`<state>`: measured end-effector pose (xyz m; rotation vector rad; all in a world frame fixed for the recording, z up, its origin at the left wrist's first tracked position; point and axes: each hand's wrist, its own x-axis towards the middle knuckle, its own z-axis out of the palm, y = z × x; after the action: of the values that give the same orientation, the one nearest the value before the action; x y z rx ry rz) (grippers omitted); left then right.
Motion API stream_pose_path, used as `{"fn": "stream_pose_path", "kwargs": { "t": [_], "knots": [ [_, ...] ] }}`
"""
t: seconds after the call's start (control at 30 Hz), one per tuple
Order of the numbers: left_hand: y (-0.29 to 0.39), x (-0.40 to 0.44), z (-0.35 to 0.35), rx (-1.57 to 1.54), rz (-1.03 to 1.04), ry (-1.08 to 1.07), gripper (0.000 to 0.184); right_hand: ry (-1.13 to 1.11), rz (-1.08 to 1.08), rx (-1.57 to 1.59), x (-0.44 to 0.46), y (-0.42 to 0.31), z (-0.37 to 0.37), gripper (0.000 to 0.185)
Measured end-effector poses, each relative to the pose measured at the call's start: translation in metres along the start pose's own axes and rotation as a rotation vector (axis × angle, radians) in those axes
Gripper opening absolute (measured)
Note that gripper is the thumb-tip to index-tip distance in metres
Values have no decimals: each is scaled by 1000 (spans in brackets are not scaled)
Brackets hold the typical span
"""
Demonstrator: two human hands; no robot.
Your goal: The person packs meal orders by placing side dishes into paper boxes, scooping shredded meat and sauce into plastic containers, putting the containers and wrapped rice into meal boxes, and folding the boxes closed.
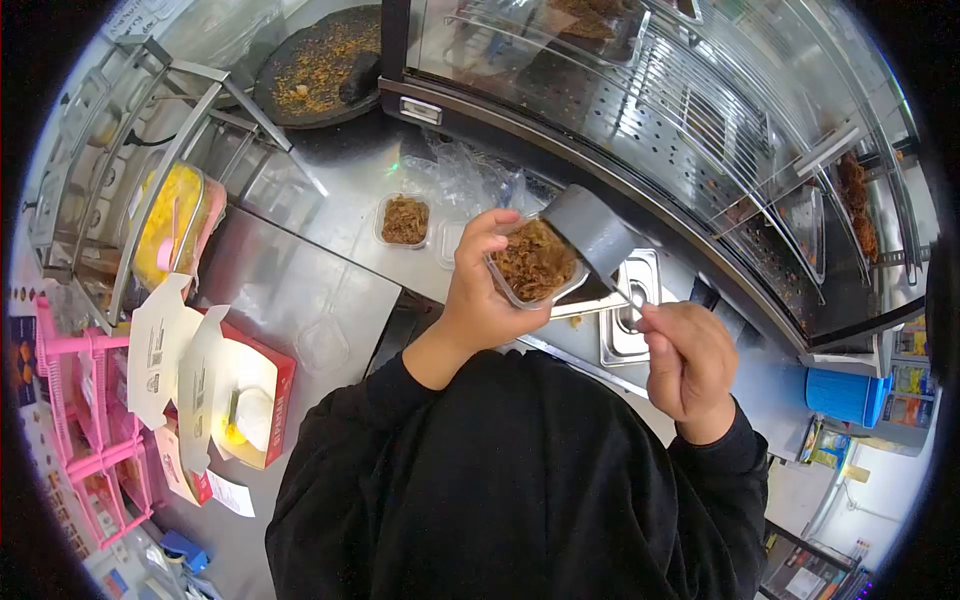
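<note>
My left hand (pixel 485 290) is wrapped round a clear plastic tub (pixel 520 297) filled with brown shredded food (pixel 540 262). A dark grey scoop (pixel 590 228) is tipped over that tub, its cup close to the rim. Fingers and thumb of my right hand (pixel 695 365) pinch the end of the scoop's handle (pixel 625 293). A second tub (pixel 404 221) of similar brown food stands on the counter, beyond my left hand. Close to it lies a clear lid or empty tub (pixel 452 245), partly hidden by my fingers.
A glass display case (pixel 620 130) runs along the back and right. Steel pans (pixel 645 270) sit below it. At left are an open red-and-white box (pixel 270 390), a clear lid (pixel 322 345), a yellow-filled container (pixel 178 215), a metal rack (pixel 210 95) and a dark round pan (pixel 320 65).
</note>
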<state>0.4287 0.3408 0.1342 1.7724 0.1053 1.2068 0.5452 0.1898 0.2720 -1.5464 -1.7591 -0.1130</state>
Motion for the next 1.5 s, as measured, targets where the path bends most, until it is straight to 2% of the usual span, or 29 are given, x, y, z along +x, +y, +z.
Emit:
{"fn": "stream_pose_path", "kwargs": {
  "t": [0.17, 0.27, 0.3, 0.4, 0.5, 0.57, 0.6, 0.67, 0.77, 0.9, 1.0, 1.13, 1.2, 1.33, 1.4, 1.5],
  "knots": [
    [-1, -1, 3, -69, 27, 30, 82, -59, -56, -15, 1, 0, 9, 20],
    [-2, -4, 0, -81, 15, 58, 81, -9, -89, -44, 1, 2, 16, 18],
    [0, -4, -3, -78, 11, 57, 81, 28, 29, -7, -1, 1, 13, 15],
    [5, -4, -14, -43, -5, 85, 81, 475, 526, 515, -1, -1, 25, 20],
    [2, -12, -38, 54, -15, 212, 78, 626, 756, 866, 13, 10, 28, 25],
    [-8, -23, -69, 297, -18, 385, 73, 611, 833, 857, 5, 22, 32, 26],
    [-17, -31, -83, 314, -63, 458, 72, 602, 871, 856, -2, 30, 35, 26],
    [-36, -49, -109, 352, -153, 605, 68, 433, 898, 780, -12, 38, 41, 24],
    [-56, -64, -133, 530, -133, 592, 64, 207, 987, 666, -22, 43, 50, 21],
    [-78, -76, -141, 657, -373, 667, 61, -58, 1007, 393, -23, 44, 63, 21],
    [-69, -71, -141, 945, -512, 620, 59, -124, 969, 314, -25, 46, 68, 22],
    [-62, -71, -146, 994, -590, 589, 60, -119, 838, 300, -30, 51, 74, 19],
    [-43, -61, -145, 953, -609, 563, 59, -163, 839, 175, -27, 47, 74, 20],
    [-18, -58, -149, 1020, -533, 617, 54, -280, 784, -59, -19, 33, 79, 19],
    [-9, -61, -152, 1069, -505, 666, 51, -301, 657, -43, -18, 32, 89, 19],
    [-10, -68, -132, 510, -218, 840, 49, -363, 561, 29, -10, 29, 93, 19]
  ]
}}
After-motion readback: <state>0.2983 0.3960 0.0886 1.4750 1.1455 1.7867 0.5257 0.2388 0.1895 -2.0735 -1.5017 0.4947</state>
